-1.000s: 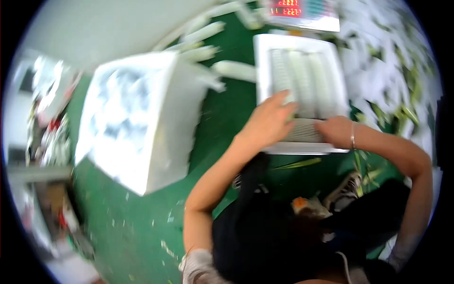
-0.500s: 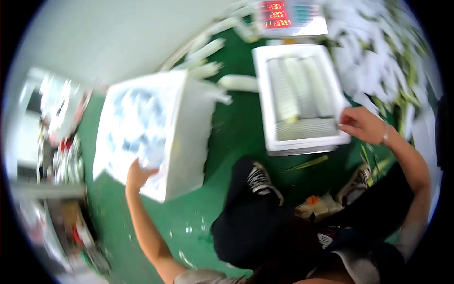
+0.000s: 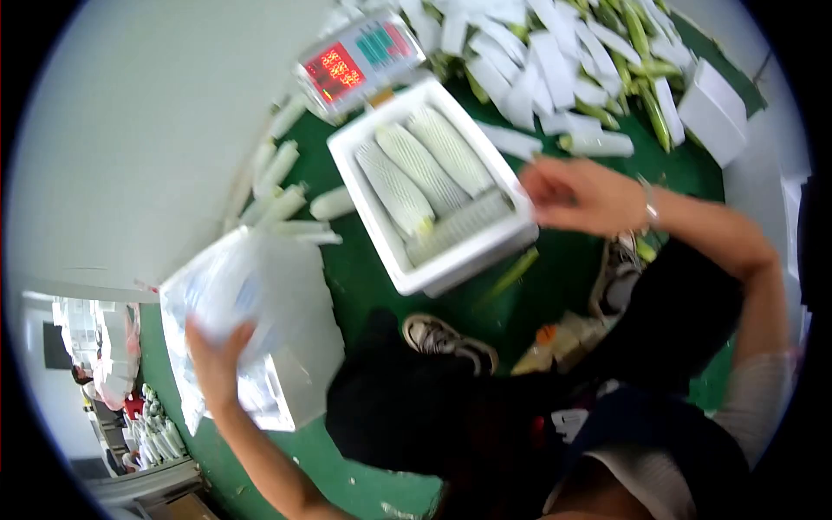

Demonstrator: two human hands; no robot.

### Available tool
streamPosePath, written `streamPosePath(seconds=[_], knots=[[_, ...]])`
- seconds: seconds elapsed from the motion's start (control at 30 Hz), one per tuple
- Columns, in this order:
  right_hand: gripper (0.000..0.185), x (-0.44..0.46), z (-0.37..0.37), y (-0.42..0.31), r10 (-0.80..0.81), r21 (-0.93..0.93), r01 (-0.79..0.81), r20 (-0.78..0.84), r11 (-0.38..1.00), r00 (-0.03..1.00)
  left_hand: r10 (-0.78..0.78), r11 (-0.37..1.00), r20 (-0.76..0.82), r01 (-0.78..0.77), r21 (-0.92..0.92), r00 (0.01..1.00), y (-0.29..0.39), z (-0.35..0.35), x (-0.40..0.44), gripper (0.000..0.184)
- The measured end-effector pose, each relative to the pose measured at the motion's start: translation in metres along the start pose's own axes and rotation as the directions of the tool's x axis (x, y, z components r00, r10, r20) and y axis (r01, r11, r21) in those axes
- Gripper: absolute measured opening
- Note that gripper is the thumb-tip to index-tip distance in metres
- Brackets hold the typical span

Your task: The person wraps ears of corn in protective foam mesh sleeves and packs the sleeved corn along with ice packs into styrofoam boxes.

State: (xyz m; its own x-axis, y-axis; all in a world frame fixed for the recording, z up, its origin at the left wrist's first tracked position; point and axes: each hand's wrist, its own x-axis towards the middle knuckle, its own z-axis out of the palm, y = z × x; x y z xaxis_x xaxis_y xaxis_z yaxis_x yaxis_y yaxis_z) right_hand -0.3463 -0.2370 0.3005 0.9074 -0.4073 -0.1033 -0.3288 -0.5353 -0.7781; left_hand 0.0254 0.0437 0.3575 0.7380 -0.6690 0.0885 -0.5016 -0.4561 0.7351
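My left hand point(image 3: 217, 357) is partly closed on a translucent plastic bag point(image 3: 230, 282), which spreads over the top of a large white foam box point(image 3: 305, 347). Bluish-white patches show through the plastic; its contents are unclear. At the right rim of a smaller white foam box point(image 3: 374, 227), my right hand point(image 3: 582, 195) has its fingers curled against the edge, slightly blurred. Inside that box lie several long pale-green vegetables point(image 3: 425, 165) in white net sleeves, one crosswise at the near end.
A scale point(image 3: 360, 65) with a lit red display stands behind the smaller box. Beyond is a heap of long green vegetables point(image 3: 641, 78) in white wraps. More wrapped ones point(image 3: 277, 165) lie along the wall. My shoes point(image 3: 446, 338) and a yellowish packet point(image 3: 555, 342) are close by.
The view has turned, shifting the boxes leftward. The translucent bag has come up over the larger box at my left hand. My right hand stays by the smaller box's right rim.
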Motion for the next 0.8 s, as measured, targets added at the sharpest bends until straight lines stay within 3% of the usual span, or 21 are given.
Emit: streamPosePath(seconds=[0.03,0.07,0.1,0.13,0.17,0.2,0.23,0.3,0.37,0.4,0.47,0.5,0.53,0.57,0.6,0.7,0.73,0.77,0.8], knots=[[0.024,0.014,0.007,-0.007,0.018,0.021,-0.017,-0.073,1.0,0.997,0.096,0.951,0.304,0.003,-0.308,0.948,0.023,0.035,0.022,0.055],[0.025,0.025,0.011,-0.005,-0.038,0.037,0.043,-0.146,0.998,0.989,0.33,0.938,0.521,-0.337,-0.086,0.787,0.045,0.073,0.05,0.054],[0.026,0.035,0.016,0.011,-0.021,0.144,0.047,-0.176,0.988,0.984,0.445,0.859,0.652,-0.498,-0.117,0.614,0.068,0.114,0.069,0.055],[0.027,0.032,0.018,0.02,0.039,0.21,-0.006,-0.153,0.978,0.988,0.489,0.811,0.751,-0.548,-0.205,0.443,0.076,0.155,0.088,0.055],[0.027,0.029,0.016,0.027,0.094,0.268,-0.057,-0.131,0.962,0.987,0.459,0.809,0.831,-0.535,-0.245,0.314,0.082,0.192,0.101,0.053],[0.027,0.019,0.015,0.033,0.116,0.194,-0.093,-0.112,0.977,0.987,0.326,0.85,0.917,-0.496,-0.177,0.231,0.095,0.216,0.106,0.056],[0.026,0.005,0.015,0.04,0.141,0.118,-0.129,-0.094,0.985,0.986,0.294,0.899,0.952,-0.362,-0.245,0.087,0.075,0.255,0.122,0.061],[0.026,-0.02,0.015,0.055,0.25,0.081,-0.247,-0.031,0.966,0.968,0.238,0.933,0.971,-0.273,-0.235,-0.023,0.057,0.294,0.131,0.058],[0.029,-0.033,0.016,0.058,0.352,0.093,-0.352,0.024,0.931,0.936,-0.119,0.789,0.986,-0.592,0.165,0.116,0.056,0.311,0.129,0.047],[0.029,-0.03,0.022,0.06,0.363,0.107,-0.364,0.024,0.925,0.931,-0.127,0.787,0.987,-0.596,0.161,0.1,0.06,0.314,0.122,0.047],[0.035,-0.016,0.034,0.062,0.22,-0.096,-0.244,-0.209,0.965,0.953,-0.072,0.4,0.955,-0.868,0.293,0.289,0.072,0.309,0.103,0.042],[0.035,-0.001,0.038,0.063,0.227,-0.091,-0.25,-0.212,0.964,0.951,-0.073,0.397,0.957,-0.872,0.288,0.282,0.059,0.312,0.103,0.042],[0.039,0.019,0.046,0.064,0.004,-0.273,-0.114,-0.375,0.955,0.927,0.282,0.325,0.889,-0.908,0.265,0.36,0.038,0.316,0.104,0.04],[0.043,0.034,0.053,0.064,-0.24,-0.463,-0.012,-0.481,0.886,0.844,0.603,0.244,0.71,-0.931,0.27,0.364,0.023,0.312,0.103,0.038],[0.043,0.044,0.055,0.065,-0.243,-0.464,-0.016,-0.492,0.886,0.836,0.607,0.231,0.71,-0.934,0.271,0.356,0.024,0.304,0.104,0.038],[0.057,0.062,0.059,0.081,-0.156,-0.41,-0.162,-0.639,0.897,0.753,0.744,0.542,0.24,-0.773,0.329,0.624,0.01,0.273,0.104,0.056],[0.068,0.068,0.054,0.098,0.184,-0.174,-0.293,-0.463,0.94,0.867,0.664,0.686,0.151,-0.677,0.268,0.732,-0.002,0.259,0.111,0.068],[0.08,0.071,0.054,0.111,0.472,0.045,-0.472,-0.187,0.88,0.862,0.606,0.682,0.182,-0.623,0.383,0.775,-0.034,0.249,0.127,0.075],[0.085,0.078,0.056,0.114,0.559,0.085,-0.552,-0.136,0.829,0.818,0.529,0.741,0.183,-0.557,0.375,0.828,-0.075,0.242,0.138,0.079]])
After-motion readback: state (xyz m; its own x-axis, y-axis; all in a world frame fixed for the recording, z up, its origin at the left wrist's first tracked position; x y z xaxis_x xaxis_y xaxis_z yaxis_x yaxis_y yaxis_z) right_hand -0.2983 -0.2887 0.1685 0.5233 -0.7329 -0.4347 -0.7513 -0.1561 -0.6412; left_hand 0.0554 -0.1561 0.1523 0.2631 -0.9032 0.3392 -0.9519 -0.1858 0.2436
